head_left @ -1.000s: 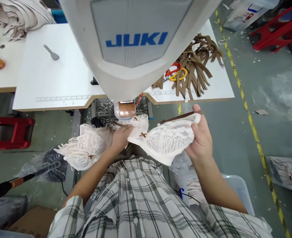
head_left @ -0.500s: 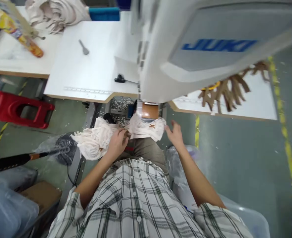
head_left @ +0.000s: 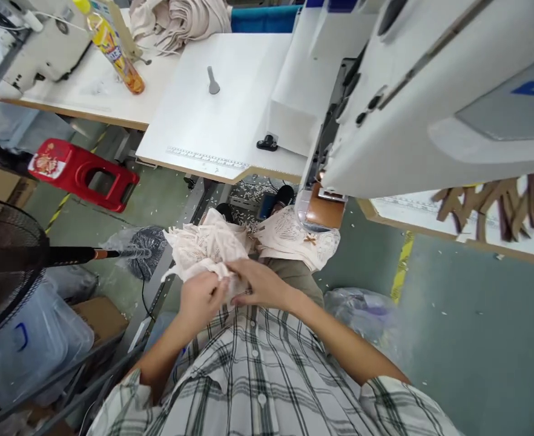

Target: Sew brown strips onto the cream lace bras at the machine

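Observation:
A bunched cream lace garment [head_left: 207, 242] with strip-like edges lies over my lap to the left. My left hand [head_left: 202, 297] has its fingers curled on the near edge of that cloth, gripping it. Just right of it, my right hand [head_left: 267, 284] reaches across with fingers stretched and thumb apart, touching the same cloth. Another cream lace part [head_left: 285, 239], with a small brown bow [head_left: 310, 240], hangs at the front end of the sewing machine [head_left: 385, 139], near its brown plate [head_left: 325, 209]. Whether the two lace parts are joined is hidden.
A white worktable [head_left: 230, 109] carries a grey tool [head_left: 212, 82] and a black clip-like part [head_left: 267, 143]. A yellow-labelled bottle [head_left: 115, 51] and folded cloth [head_left: 185, 24] stand farther back. At left are a red stool [head_left: 85, 172] and fan [head_left: 8, 266]. Brown strips [head_left: 498, 203] hang right.
My right hand has moved left from beside the machine's front end to the cloth near my left hand. The left-hand garment is now gathered up closer to me. The view has shifted left.

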Demonstrator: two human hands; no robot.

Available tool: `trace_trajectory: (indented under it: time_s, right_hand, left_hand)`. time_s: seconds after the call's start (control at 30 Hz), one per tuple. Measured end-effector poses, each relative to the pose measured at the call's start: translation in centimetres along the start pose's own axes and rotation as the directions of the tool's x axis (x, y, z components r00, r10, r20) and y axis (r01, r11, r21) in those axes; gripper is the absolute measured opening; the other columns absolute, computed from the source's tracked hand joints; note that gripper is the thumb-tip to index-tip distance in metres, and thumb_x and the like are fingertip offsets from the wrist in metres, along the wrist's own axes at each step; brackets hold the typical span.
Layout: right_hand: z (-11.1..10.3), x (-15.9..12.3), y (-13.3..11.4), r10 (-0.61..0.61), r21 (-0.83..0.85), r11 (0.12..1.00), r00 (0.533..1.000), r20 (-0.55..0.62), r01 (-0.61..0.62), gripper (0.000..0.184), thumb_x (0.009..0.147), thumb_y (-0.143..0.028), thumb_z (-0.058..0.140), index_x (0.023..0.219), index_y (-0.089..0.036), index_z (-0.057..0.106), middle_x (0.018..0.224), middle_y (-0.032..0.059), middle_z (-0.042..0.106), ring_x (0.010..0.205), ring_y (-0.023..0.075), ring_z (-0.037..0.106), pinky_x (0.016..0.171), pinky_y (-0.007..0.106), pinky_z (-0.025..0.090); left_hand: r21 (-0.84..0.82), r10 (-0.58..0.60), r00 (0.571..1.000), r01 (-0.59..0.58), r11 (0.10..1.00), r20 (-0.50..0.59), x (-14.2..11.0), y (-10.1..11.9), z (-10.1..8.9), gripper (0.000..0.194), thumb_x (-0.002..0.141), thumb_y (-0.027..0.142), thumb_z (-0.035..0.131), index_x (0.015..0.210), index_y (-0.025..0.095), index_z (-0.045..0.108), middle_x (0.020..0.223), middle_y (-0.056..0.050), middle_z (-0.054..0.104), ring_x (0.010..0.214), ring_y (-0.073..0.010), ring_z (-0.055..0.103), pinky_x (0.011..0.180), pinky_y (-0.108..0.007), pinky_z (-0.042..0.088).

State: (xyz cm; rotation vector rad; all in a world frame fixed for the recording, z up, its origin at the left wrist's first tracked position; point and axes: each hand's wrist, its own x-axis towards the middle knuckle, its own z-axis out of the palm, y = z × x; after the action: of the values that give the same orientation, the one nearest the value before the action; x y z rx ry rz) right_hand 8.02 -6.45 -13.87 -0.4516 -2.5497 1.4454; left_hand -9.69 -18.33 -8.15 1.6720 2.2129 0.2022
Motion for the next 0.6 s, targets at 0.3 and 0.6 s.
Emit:
trace_trajectory:
  time_s: [0.3, 0.6]
  right_hand:
    - [-13.5, -9.7, -7.0, 0.234, 0.137, 0.965, 0.968, -0.087, -0.221, 0.038, 0.097, -0.046, 0.048, 0.077, -0.016, 0.059, 0.064, -0.0021, 0.057, 0.058, 0.0083, 0.047, 0.057, 0.021, 0.032]
    - [-26.4, -10.7, 4.1, 0.519, 0.015, 0.617, 0.392, -0.76, -0.787, 0.036, 0.096, -0.049, 0.047, 0.098, -0.017, 0.063, 0.095, 0.0111, 0.072, 0.084, 0.0209, 0.063, 0.071, 0.03, 0.042]
  left_hand:
    - [-0.879, 0.381, 0.84, 0.209, 0.429, 0.386, 10.2, 11.2, 1.1, 0.05, 0.082, 0.059, 0.065, 0.104, 0.014, 0.07, 0.095, -0.01, 0.072, 0.089, -0.0247, 0.066, 0.075, -0.033, 0.051]
    - [-0.896, 0.323, 0.923, 0.048, 0.442, 0.208, 11.6, 17.3, 4.4, 0.035, 0.087, 0.051, 0.064, 0.094, 0.017, 0.07, 0.095, -0.005, 0.073, 0.09, -0.0199, 0.066, 0.084, -0.03, 0.049]
